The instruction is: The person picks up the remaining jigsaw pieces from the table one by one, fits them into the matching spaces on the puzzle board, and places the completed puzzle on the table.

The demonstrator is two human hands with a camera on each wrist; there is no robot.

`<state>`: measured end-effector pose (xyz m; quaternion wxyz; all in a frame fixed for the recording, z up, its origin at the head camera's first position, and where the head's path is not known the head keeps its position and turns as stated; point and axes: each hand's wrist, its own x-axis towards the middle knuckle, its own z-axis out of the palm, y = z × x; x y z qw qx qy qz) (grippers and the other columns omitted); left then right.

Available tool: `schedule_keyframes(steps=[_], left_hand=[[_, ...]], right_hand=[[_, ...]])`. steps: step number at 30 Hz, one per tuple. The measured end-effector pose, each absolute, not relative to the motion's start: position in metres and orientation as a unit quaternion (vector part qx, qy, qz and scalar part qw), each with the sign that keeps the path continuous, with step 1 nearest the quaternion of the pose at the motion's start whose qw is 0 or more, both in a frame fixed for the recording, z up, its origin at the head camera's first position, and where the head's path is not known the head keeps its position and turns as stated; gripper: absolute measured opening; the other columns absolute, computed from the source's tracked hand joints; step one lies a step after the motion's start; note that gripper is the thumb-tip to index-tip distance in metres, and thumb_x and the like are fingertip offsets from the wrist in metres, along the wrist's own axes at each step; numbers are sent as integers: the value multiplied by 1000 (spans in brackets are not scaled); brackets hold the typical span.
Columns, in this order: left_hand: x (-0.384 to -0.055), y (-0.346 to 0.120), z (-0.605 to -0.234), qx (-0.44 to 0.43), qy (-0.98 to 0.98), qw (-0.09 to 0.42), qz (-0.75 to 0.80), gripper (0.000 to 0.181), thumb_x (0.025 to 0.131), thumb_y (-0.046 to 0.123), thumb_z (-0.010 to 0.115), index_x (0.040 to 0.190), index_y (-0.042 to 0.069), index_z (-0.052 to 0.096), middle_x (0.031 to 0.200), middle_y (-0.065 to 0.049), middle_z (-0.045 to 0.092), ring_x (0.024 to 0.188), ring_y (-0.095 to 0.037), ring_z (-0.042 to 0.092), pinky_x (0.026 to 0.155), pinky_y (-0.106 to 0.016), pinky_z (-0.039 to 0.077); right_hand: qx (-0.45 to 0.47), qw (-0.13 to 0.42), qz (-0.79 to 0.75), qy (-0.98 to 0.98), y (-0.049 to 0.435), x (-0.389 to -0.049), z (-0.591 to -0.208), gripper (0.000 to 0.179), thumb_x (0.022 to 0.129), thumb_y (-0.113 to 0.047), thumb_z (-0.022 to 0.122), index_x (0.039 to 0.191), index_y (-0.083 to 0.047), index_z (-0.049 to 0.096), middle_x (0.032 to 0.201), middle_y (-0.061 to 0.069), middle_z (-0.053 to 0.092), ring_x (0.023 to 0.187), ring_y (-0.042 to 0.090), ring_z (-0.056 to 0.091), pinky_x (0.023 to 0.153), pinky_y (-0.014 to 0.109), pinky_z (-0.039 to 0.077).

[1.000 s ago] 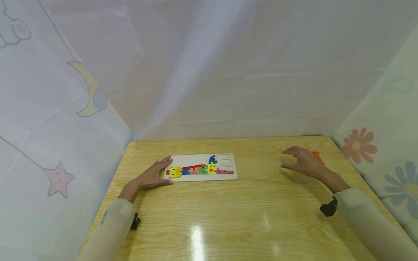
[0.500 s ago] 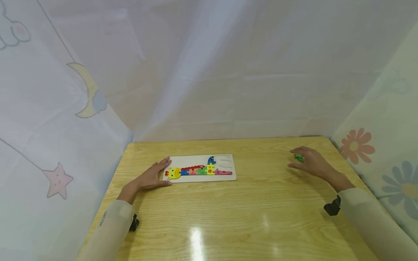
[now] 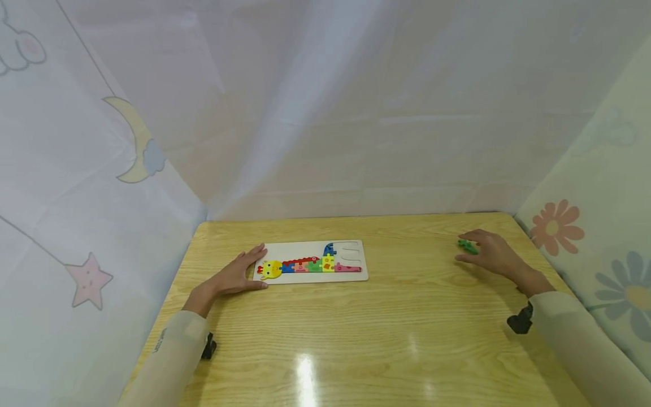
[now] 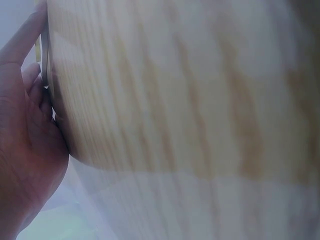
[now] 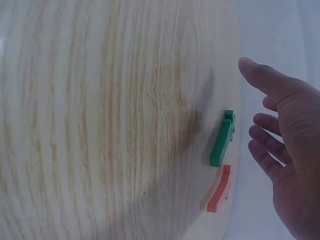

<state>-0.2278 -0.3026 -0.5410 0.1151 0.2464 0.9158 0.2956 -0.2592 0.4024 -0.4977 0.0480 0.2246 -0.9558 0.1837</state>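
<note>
A white puzzle board (image 3: 300, 250) with a colourful giraffe lies on the table; a yellow head piece (image 3: 271, 270), a yellow body piece (image 3: 328, 263) and a pink leg piece (image 3: 348, 268) sit in it. Beside the leg piece, bare outlined slots show. My left hand (image 3: 236, 275) rests at the board's left end, fingers on its far corner and thumb along the near edge. At the right, my right hand (image 3: 490, 254) is held with fingers and thumb apart, just over a green puzzle piece (image 3: 468, 246). In the right wrist view this hand (image 5: 295, 145) is apart from the green piece (image 5: 222, 140).
An orange-red puzzle piece (image 5: 219, 190) lies next to the green one in the right wrist view; the right hand hides it in the head view. The wooden table (image 3: 325, 328) has printed cloth walls (image 3: 356, 141) at the back and both sides.
My right hand has moved right, so the green piece now shows between its thumb and fingers and the orange one is covered. The left hand and the board stay put.
</note>
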Motion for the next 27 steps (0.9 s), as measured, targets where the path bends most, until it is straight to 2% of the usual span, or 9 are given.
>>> schedule_keyframes(steps=[15,27], left_hand=[[-227,-302,-542,242,917,119,294,104,91,45,83,167,3,27,176,-17,16,162,-42,17,130,-63,6],[-229,-302,-541,239,918,119,294,104,91,47,83,168,4,27,177,-16,16,162,-42,17,130,-63,6]], right_hand=[[200,12,195,-960,418,-269,-508,70,89,-31,89,138,11,63,131,38,63,104,53,69,82,63,60],[207,8,199,-958,430,-278,-518,63,89,-22,88,135,13,64,123,35,69,100,48,72,82,58,62]])
